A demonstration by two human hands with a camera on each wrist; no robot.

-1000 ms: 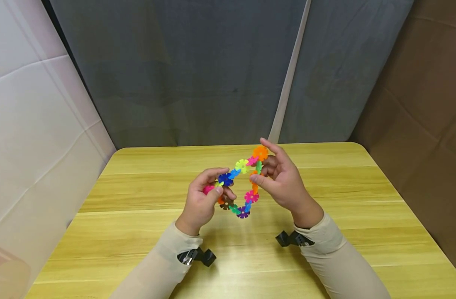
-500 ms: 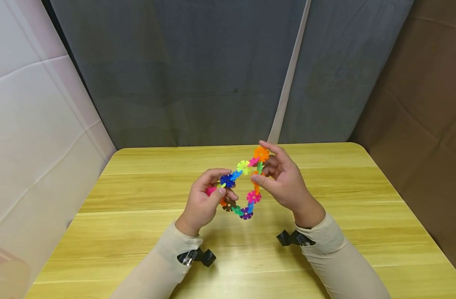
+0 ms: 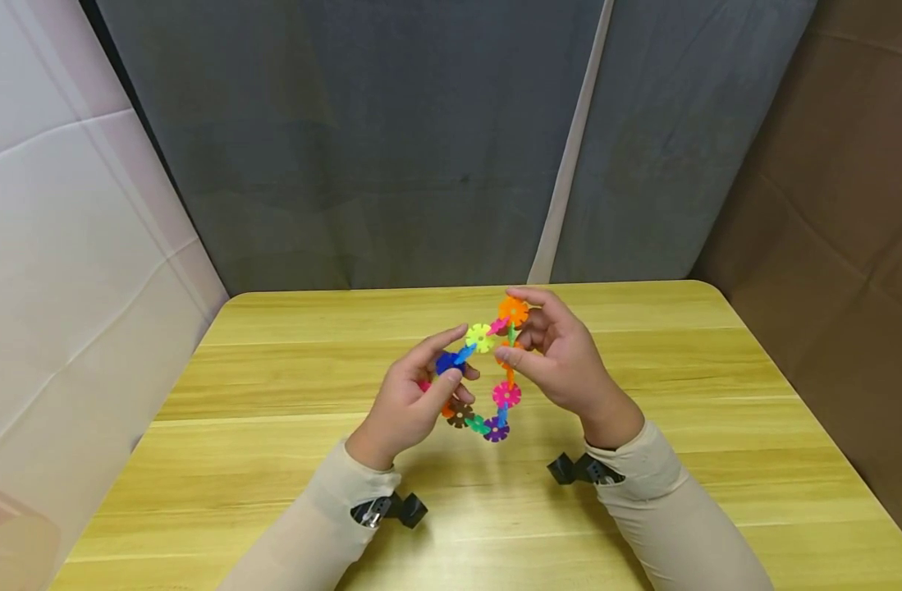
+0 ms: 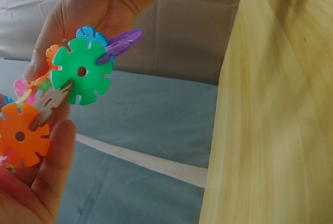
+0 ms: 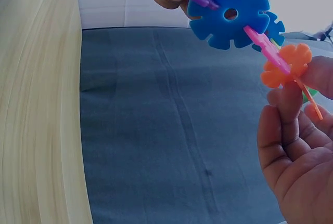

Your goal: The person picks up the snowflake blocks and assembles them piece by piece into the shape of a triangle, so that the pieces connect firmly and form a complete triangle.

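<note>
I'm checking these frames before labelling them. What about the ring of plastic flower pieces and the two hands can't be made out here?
- Head view: the ring of flower pieces is partly covered by the left hand and right hand, so the full count and whether the ring closes stay hidden.
- Left wrist view: the orange piece runs off the left edge.
- Right wrist view: the blue piece and the fingers beyond it are cut by the top edge.

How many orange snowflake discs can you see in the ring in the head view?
3, perhaps more hidden: one orange plastic snowflake disc at the ring's top by the right hand; one edge-on below its thumb; one by the left hand.
</note>
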